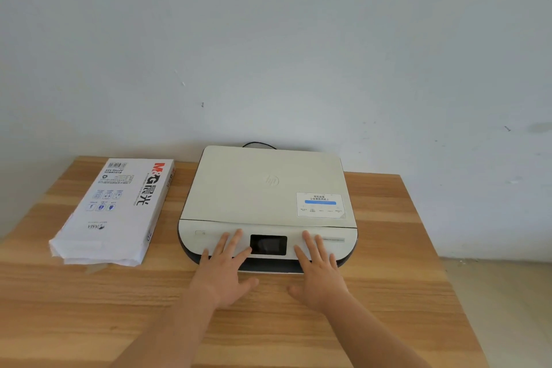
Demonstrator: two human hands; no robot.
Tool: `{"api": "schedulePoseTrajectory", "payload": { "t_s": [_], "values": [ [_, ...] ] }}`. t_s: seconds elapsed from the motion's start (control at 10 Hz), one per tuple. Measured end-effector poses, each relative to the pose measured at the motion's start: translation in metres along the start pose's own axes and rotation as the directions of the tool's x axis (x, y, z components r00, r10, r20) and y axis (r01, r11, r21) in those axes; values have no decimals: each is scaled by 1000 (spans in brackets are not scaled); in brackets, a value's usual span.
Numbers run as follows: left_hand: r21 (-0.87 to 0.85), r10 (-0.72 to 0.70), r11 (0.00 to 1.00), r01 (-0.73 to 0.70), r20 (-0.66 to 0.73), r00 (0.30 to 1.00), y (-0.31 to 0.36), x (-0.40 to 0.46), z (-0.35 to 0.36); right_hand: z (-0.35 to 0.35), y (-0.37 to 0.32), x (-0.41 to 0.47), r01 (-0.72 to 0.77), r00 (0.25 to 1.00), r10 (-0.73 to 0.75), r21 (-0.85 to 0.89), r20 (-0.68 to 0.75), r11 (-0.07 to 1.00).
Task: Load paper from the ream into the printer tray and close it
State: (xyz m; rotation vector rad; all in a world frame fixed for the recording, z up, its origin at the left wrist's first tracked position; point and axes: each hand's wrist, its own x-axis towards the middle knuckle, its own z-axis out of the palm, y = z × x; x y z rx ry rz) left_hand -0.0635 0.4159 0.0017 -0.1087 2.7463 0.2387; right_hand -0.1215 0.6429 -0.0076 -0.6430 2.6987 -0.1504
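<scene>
At the near edge of the printer (268, 206), hovering with left hand (225, 270) and right hand (318, 273) spread wide, holding nothing, ream (119, 206) lying far left on the desk (388, 293), risking dragging the light printer instead of freeing the tray (268, 269).

Ream of paper (119, 206), well left of the left hand (222, 270): red and black "M&G" with Chinese characters along the wrapper, read sideways; "ASIA" in small print towards the near end; "70" on the side face; barcode and small icons at the far end, too small to read. Printer (265, 188), beyond both hands: embossed "hp" logo (272, 180) at the lid's centre. Sticker (320, 204), beyond the right hand (318, 273): Chinese text over a blue bar, illegible
</scene>
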Motion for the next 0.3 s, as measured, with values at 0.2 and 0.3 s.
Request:
{"api": "schedulePoseTrajectory", "payload": {
  "t_s": [0.2,0.3],
  "values": [
    [-142,-9,990,15,38,999,7,-11,-47,-48,-6,-11,-25,1000,21,224,17,974],
    [-304,-24,953,15,-25,999,18,-19,-82,-83,-16,-18,-25,998,45,361,-46,932]
  ]
}}
